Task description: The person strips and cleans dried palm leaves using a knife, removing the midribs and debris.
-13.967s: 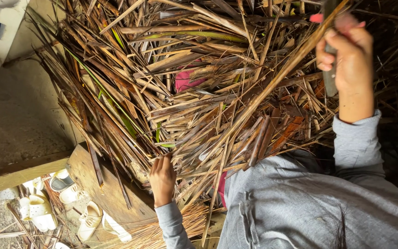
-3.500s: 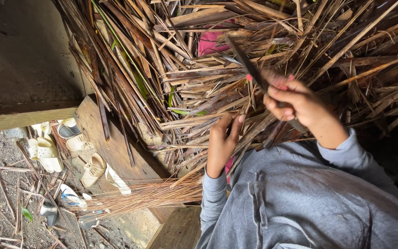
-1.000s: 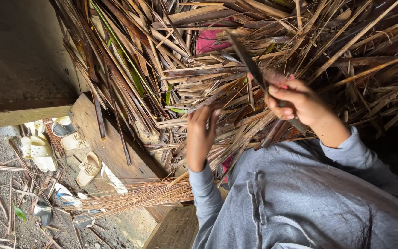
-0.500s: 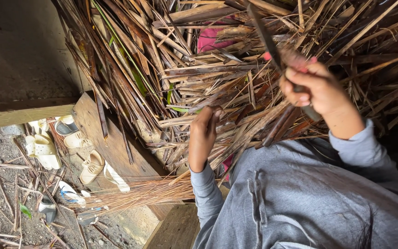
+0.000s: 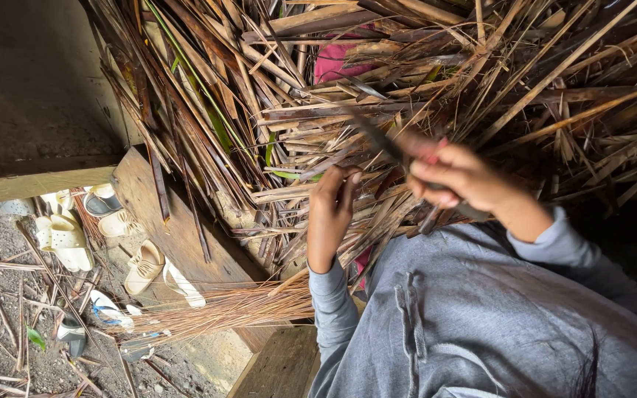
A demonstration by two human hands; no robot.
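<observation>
Amid a heap of dry palm strips [image 5: 422,96], the left hand [image 5: 331,217] pinches one strip while the right hand [image 5: 457,177] grips a dark blade [image 5: 377,136] (blurred), best drawn steadily away from the fingers.

The heap of dry leaf strips [image 5: 407,96] fills nearly all the space above and beside both hands, its stalks crossing in every direction with only narrow gaps between them. The left hand [image 5: 331,214] and the right hand [image 5: 455,177], gripping a dark blade [image 5: 377,140], press right against the heap's lower edge. Left of the heap, a bare wooden plank [image 5: 178,236] offers open room; beyond it sandals [image 5: 68,243] crowd the gravel ground [image 5: 1,317].
</observation>
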